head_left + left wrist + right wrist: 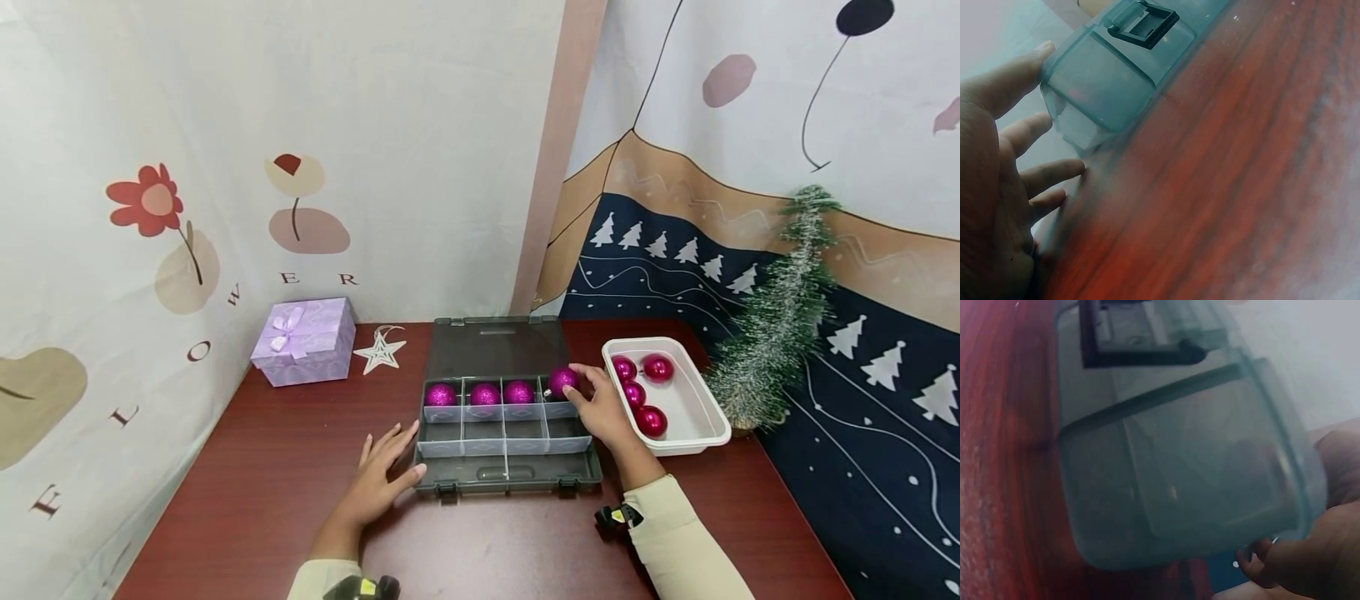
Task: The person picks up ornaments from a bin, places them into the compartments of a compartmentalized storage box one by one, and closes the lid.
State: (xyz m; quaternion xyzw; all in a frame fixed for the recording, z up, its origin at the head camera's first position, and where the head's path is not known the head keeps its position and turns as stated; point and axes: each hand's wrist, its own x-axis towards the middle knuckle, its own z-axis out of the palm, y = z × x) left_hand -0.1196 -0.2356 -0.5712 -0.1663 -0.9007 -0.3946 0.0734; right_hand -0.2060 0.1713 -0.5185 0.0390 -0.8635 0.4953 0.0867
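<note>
A dark see-through divider box [506, 483] lies on the table with its lid [497, 348] flipped back. Three glittery magenta Christmas baubles [484, 395] sit in its back row. Over the back right compartment my right hand [602, 410] pinches another glittery bauble [561, 381] between thumb and fingers. Spread beside the box's left side, my left hand [378, 479] has its fingertips against or very near the wall. In the left wrist view its fingers [1025, 134] reach to the box corner. The right wrist view shows mostly the box [1179, 469], hiding the held bauble.
Right of the box stands a white tray [693, 425] with several shiny magenta baubles [651, 421]. A frosted miniature tree [780, 333] is behind it. At the back left are a lilac gift box [303, 343] and a white star ornament [380, 352]. Printed cloth hangs behind the table [247, 483].
</note>
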